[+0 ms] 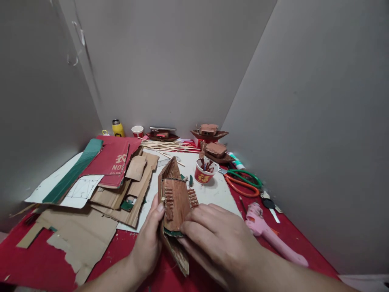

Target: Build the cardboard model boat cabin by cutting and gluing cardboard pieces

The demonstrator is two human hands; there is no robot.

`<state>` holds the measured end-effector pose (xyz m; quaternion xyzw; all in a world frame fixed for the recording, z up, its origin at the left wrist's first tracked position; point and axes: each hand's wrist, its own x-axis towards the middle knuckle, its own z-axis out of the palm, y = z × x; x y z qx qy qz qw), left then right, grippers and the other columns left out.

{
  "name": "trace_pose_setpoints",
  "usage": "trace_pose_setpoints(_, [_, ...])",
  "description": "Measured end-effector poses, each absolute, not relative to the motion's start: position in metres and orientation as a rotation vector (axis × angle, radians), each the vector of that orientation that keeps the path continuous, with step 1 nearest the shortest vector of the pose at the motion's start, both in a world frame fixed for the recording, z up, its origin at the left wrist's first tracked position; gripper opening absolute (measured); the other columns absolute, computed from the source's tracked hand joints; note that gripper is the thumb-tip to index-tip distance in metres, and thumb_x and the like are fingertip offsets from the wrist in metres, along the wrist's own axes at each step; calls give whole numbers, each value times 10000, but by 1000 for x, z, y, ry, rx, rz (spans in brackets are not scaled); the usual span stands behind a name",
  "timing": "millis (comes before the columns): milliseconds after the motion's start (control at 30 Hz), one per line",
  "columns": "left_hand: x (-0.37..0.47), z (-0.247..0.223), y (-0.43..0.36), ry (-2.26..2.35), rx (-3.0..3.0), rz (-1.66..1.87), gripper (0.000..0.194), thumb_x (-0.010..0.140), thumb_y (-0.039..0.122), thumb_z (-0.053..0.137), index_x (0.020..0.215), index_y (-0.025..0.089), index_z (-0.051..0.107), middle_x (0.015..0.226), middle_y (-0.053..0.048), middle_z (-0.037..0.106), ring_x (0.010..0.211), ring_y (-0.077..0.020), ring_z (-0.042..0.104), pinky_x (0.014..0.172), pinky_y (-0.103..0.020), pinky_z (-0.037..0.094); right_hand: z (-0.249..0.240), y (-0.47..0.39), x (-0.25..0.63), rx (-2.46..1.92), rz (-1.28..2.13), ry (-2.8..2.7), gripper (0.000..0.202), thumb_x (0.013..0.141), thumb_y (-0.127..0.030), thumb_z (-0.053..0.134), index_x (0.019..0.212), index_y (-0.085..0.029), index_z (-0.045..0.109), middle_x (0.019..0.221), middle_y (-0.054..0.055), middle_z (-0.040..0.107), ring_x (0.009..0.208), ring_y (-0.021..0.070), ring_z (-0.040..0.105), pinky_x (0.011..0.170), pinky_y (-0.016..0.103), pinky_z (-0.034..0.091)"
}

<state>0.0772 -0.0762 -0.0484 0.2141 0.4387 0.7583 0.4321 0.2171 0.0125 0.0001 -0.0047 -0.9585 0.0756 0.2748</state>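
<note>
A brown cardboard model boat (178, 198) is held up over the near edge of the white sheet, its pointed bow facing away from me. Ridged corrugated strips line both sides of its roof, and a green edge shows at the near end. My left hand (149, 235) grips the hull from the left, thumb along the side. Closed around the near right corner of the roof is my right hand (215, 235), which hides part of that side. Beyond the boat stands a red and white paper cup (205, 172) with brown paint and a tool in it.
Cardboard pieces (91, 227) and red card (105, 162) are heaped on the left. Thin wooden sticks (170, 146) lie at the back near more model boats (209, 130). On the right are scissors (243, 180) and a pink glue gun (273, 239). Grey walls enclose the table.
</note>
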Motion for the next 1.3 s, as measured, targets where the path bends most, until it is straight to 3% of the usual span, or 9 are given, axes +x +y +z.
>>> trace_pose_setpoints(133, [78,-49,-79,1263,646,1855,159,884,228,595,859,229,752,1197,-14,716,1390,-216,402,1189,-297,196,-4,13,213,8,144,-2539,331,987,-160,398,704,-174,568,689,36,548,615,171,418,566,313,305])
trace_pose_setpoints(367, [78,-52,-79,1257,654,1857,216,889,202,579,1024,235,744,1295,2,669,1414,-192,370,1192,-267,166,-2,13,212,-15,219,-2598,268,974,-163,436,741,-180,566,717,37,575,640,171,477,583,293,370])
trace_pose_setpoints(567, [79,-50,-76,1136,625,1906,200,914,274,564,903,241,761,1154,-6,732,1354,-221,444,1151,-307,290,12,13,222,-104,309,-2591,133,969,-217,507,892,-170,604,801,56,628,723,193,563,648,302,438])
trace_pose_setpoints(800, [81,-44,-76,1184,542,1914,191,891,303,604,794,245,758,1083,-30,750,1355,-237,441,1167,-318,253,15,15,227,-45,260,-2625,282,977,-117,417,797,-155,630,716,56,601,638,171,519,582,285,403])
trace_pose_setpoints(1167, [82,-41,-74,1181,491,1920,109,824,202,644,779,246,733,1079,-27,752,1388,-236,402,1186,-331,220,16,19,220,-8,405,-2640,227,968,-98,426,822,-184,577,720,18,568,653,151,502,595,251,390])
trace_pose_setpoints(1300, [82,-44,-73,1141,379,1935,115,810,209,672,892,247,743,1120,-16,743,1366,-237,435,1161,-328,276,12,21,218,2,426,-2664,224,975,-97,414,849,-177,582,747,25,574,671,153,497,615,258,391])
